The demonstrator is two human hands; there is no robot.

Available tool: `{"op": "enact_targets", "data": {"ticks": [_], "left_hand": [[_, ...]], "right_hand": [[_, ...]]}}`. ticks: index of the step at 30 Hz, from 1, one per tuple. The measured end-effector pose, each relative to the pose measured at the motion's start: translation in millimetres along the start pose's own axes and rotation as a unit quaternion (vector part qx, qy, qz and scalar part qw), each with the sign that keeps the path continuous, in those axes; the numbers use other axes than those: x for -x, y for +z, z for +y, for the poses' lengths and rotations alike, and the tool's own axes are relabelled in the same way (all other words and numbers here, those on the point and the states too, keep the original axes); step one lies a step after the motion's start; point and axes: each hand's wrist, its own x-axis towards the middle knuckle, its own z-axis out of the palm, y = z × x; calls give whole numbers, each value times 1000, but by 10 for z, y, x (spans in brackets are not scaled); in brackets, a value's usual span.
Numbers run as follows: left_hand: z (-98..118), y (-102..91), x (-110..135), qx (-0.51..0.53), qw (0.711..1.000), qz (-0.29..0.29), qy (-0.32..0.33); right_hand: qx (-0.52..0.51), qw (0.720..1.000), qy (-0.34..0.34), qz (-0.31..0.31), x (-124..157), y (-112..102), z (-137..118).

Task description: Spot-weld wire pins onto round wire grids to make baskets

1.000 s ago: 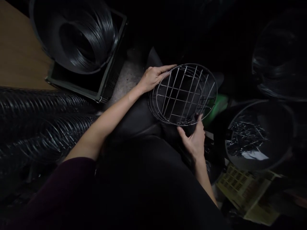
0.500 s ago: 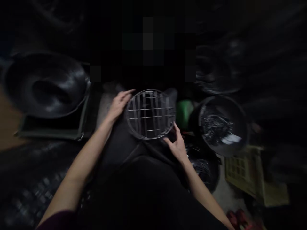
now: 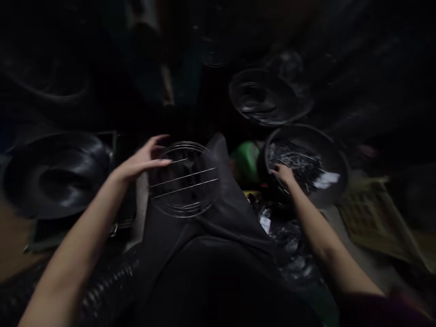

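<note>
A round wire frame [image 3: 184, 180], crossed by several thin straight rods, rests over the dark cloth on my lap. At its upper left rim is my left hand [image 3: 143, 158], with thumb and fingers spread; the thumb lies over the rim, and the frames do not show a grip. My right hand [image 3: 283, 175] is at the near left edge of a round dark basin [image 3: 335, 170]. Its fingers are curled together, and whatever they hold is too small to tell. Inside the basin lies a heap of thin shiny metal pieces [image 3: 298, 160] beside a white scrap [image 3: 326, 180].
Left stands a large dark bowl-like coil or basin [image 3: 57, 175]. Behind the right basin is another round dark container [image 3: 270, 97]. A green object [image 3: 247, 161] sits between lap and basin. A yellowish crate [image 3: 378, 218] and dark shiny plastic [image 3: 296, 254] lie at right.
My right hand has left the wire frame's rim and moved right to the basin. My left hand stays at the frame, fingers more spread. The view has shifted.
</note>
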Motion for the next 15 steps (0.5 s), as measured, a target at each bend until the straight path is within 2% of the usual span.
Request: {"op": "enact_targets", "data": {"ticks": [2,4,7,9,11,15], "left_hand": [[142,-97,118,-51,994,69,73],[212,-111,151,-117,972,103,177],[155,100,97,-255,914,110,296],[34,301,26,-337,885,98,306],[-94,459,-45,-388,870,89,290],[-219,570,-99,-407,870,103,259]], "right_hand": [[3,1000,18,13,-11,1,32],[4,999,29,25,-63,18,87],[10,998,35,42,-114,47,106],[16,998,35,53,-123,35,77],[18,997,34,65,-135,-20,61],[13,996,53,75,-171,-178,122]]}}
